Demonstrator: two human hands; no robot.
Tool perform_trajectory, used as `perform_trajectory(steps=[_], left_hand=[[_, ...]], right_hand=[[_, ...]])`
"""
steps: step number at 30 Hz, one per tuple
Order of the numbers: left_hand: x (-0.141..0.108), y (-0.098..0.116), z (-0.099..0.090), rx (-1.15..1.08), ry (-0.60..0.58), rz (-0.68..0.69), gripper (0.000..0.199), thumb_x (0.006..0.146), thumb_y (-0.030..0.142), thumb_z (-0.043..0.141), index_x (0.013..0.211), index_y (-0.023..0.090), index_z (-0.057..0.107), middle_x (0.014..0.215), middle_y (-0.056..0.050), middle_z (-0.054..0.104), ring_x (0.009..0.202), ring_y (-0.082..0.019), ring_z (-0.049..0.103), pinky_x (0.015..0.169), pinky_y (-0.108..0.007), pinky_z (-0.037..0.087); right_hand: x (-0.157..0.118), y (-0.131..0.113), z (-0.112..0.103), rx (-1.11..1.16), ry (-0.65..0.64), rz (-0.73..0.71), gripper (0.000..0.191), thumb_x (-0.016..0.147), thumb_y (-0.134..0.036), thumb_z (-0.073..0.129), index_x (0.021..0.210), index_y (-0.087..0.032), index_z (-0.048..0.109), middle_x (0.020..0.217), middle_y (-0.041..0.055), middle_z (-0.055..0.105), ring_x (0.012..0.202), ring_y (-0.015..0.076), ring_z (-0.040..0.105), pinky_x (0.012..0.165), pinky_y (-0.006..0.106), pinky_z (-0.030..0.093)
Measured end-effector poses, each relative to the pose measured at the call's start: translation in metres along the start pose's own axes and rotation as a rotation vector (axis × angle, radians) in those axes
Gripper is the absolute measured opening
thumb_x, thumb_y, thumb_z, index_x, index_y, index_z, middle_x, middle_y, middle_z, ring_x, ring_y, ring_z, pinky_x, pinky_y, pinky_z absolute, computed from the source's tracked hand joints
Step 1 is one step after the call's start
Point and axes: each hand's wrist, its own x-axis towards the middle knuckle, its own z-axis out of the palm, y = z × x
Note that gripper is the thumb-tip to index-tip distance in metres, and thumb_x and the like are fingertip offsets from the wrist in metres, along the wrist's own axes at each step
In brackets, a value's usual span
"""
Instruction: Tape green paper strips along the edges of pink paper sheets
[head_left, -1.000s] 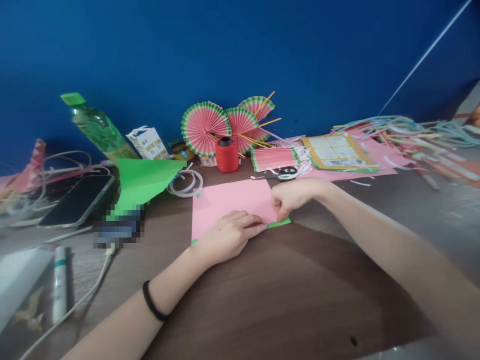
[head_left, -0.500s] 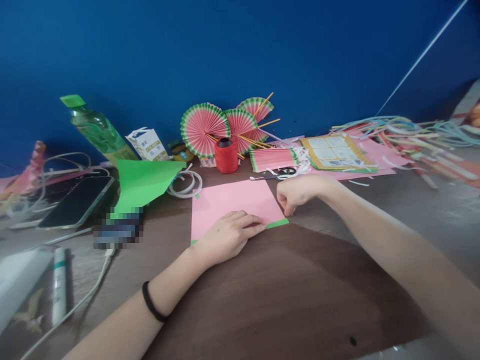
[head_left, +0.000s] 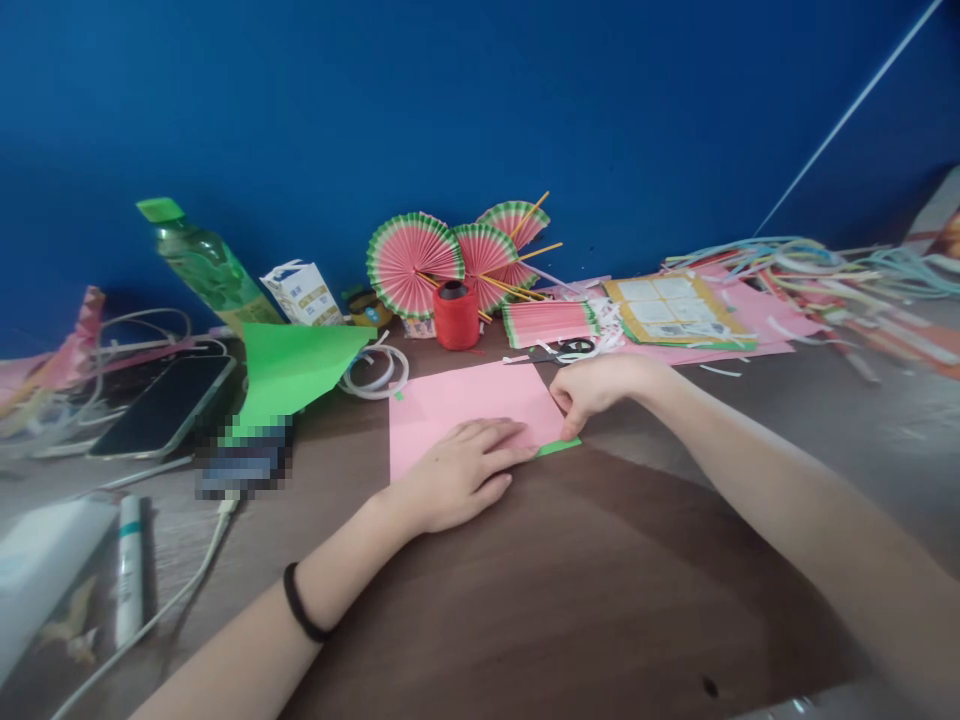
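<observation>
while my left hand point(head_left: 461, 478) lies open on the pink sheet point(head_left: 465, 395), thumb apart from its fingers, my right hand point(head_left: 594, 392) is at the near right corner by the green edge point(head_left: 557, 448), fingers curled together; whether they pinch paper, i cannot tell. my feed shows the sheet on the table point(head_left: 525, 600), nearer than the red spool point(head_left: 456, 322).

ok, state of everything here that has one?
Left hand, fingers extended
Right hand, curled
Pink sheet, flat
Green sheet, bent
Bottle, capped, leaning
Carton, tilted
Phone, screen dark
Round fans, spread
Pleated paper, lying down
Red spool, upright
Scissors, lying down, blades unclear
Marker, lying down
</observation>
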Motion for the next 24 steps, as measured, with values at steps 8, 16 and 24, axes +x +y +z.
perform_trajectory(steps=[8,16,24], left_hand=[[0.002,0.007,-0.001,0.039,-0.113,-0.002,0.057,0.090,0.048,0.033,0.141,0.025,0.024,0.150,-0.005,0.021,0.138,-0.025,0.017,0.111,-0.049,0.014],[0.000,0.005,0.002,0.029,-0.104,-0.025,0.058,0.089,0.052,0.030,0.141,0.028,0.025,0.148,-0.007,0.027,0.137,-0.025,0.020,0.110,-0.049,0.016],[-0.001,0.005,0.004,0.034,-0.054,-0.031,0.057,0.089,0.051,0.032,0.139,0.024,0.031,0.145,-0.008,0.035,0.135,-0.024,0.025,0.109,-0.047,0.020]], right_hand=[[0.013,-0.012,0.006,0.128,0.278,-0.120,0.025,0.078,-0.038,0.049,0.071,-0.016,0.058,0.069,0.0033,0.059,0.061,0.0134,0.048,0.056,0.025,0.030],[0.050,-0.045,0.041,0.321,0.900,-0.419,0.023,0.082,-0.014,0.045,0.099,-0.014,0.060,0.109,0.0097,0.058,0.105,0.0197,0.048,0.094,0.033,0.033],[0.060,-0.050,0.051,0.365,0.961,-0.469,0.027,0.084,-0.013,0.043,0.105,-0.015,0.060,0.114,0.0104,0.059,0.111,0.0210,0.048,0.099,0.040,0.034]])
